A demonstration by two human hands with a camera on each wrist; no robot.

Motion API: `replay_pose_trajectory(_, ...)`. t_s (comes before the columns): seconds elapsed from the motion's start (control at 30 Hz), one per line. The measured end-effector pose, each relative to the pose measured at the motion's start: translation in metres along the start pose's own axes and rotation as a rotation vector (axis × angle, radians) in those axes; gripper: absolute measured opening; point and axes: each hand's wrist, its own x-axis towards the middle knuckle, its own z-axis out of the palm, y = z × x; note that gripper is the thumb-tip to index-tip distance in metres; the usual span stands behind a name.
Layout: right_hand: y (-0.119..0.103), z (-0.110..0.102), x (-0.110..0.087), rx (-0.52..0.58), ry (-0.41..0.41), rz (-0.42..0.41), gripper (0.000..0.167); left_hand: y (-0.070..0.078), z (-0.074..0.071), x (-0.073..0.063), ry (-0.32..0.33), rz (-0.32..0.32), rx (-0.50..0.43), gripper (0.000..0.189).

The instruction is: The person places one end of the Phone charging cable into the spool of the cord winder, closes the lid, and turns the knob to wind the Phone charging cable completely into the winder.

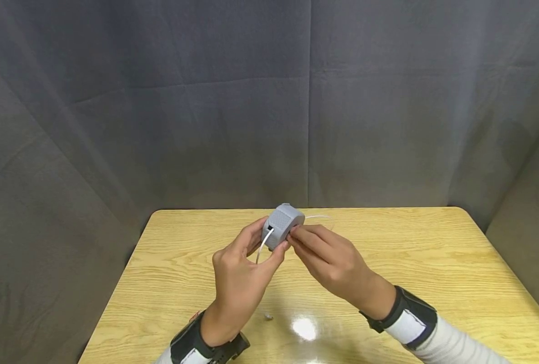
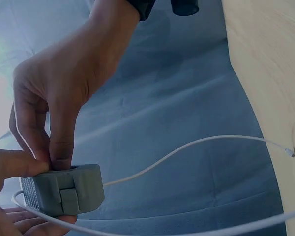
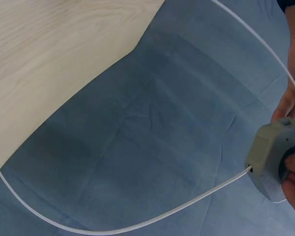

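Observation:
A faceted grey cable winder (image 1: 280,225) is held up over the table, textured on its outer faces. A thin white cable (image 1: 263,246) comes out of a dark slot in its side, and more cable leaves the opposite side. My left hand (image 1: 242,278) grips the winder's body between thumb and fingers. At the round recess in its flat face, the fingertips of my right hand (image 1: 335,263) pinch in close together; the part under them is hidden. In the left wrist view, one cable stretch (image 2: 187,145) ends in a small plug (image 2: 289,152).
The wood-grain table (image 1: 169,283) has rounded far corners. A small pale piece (image 1: 268,317) lies on it near the left wrist. Grey curtains (image 1: 233,126) hang behind and at both sides. Both wrists wear black straps (image 1: 417,313).

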Motion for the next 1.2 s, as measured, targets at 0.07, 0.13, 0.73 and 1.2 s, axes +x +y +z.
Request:
replay_pose_trajectory(0.07, 0.002, 0.0, 0.0, -0.033, 0.013, -0.054, 0.021, 0.0, 0.0, 0.0, -0.004, 0.008, 0.0, 0.046)
replay_pose_trajectory(0.13, 0.005, 0.0, -0.001, -0.054, 0.027, -0.105, 0.02, 0.0, 0.0, 0.0, -0.009, 0.018, 0.003, 0.046)
replay_pose_trajectory(0.73, -0.024, 0.002, 0.02, 0.909, 0.204, 1.468, 0.01, -0.003, 0.004, 0.0, 0.058, 0.122, 0.007, 0.048)
replay_pose_trajectory(1.2, -0.028, 0.006, 0.019, 1.082, 0.217, 1.421, 0.007, -0.006, -0.003, 0.004, 0.092, 0.128, 0.062, 0.047)
